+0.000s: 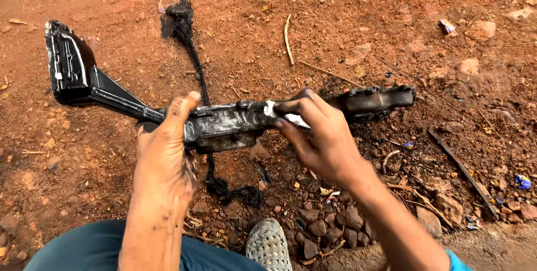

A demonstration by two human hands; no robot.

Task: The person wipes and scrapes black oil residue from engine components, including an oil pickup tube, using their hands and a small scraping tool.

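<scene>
Over red dirt ground [363, 19], the left hand [165, 148] clamps a long, greasy black metal part [224, 125] while the right hand [319, 137] pinches white paper [285, 115] against it; grease could let it slip.

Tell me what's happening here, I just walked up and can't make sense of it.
A person is crouched over red dirt ground, working on a long, blackened, greasy metal part. The left hand grips the part near its middle and holds it off the ground. The right hand presses a small white scrap against the part's top. A frayed black cord trails across the dirt behind it. Loose stones and a grey shoe lie below.
</scene>
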